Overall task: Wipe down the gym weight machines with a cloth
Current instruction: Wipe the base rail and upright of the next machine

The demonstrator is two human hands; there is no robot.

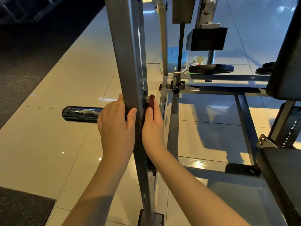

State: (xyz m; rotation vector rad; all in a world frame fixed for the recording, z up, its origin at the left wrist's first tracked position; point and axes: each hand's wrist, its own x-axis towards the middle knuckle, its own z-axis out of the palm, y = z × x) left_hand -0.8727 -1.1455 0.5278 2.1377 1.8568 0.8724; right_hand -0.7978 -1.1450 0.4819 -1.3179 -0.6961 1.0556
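Observation:
A grey steel upright point(128, 62) of the weight machine stands in front of me. My left hand point(115, 126) grips it from the left, thumb wrapped over its front face. My right hand point(154, 126) presses a dark brown cloth point(150, 103) against the upright's right side, just below a bolt and nut point(146, 99). Most of the cloth is hidden under my palm. A chrome weight peg point(81, 114) sticks out to the left behind my left hand.
Black padded seat parts point(286, 66) and a numbered adjuster point(291, 132) stand at the right. Black weight plates point(211, 69), a blue bucket point(173, 54) and a cup point(197, 60) sit behind. Frame bars point(211, 92) cross the glossy tiles. Dark rubber mats point(24, 62) lie left.

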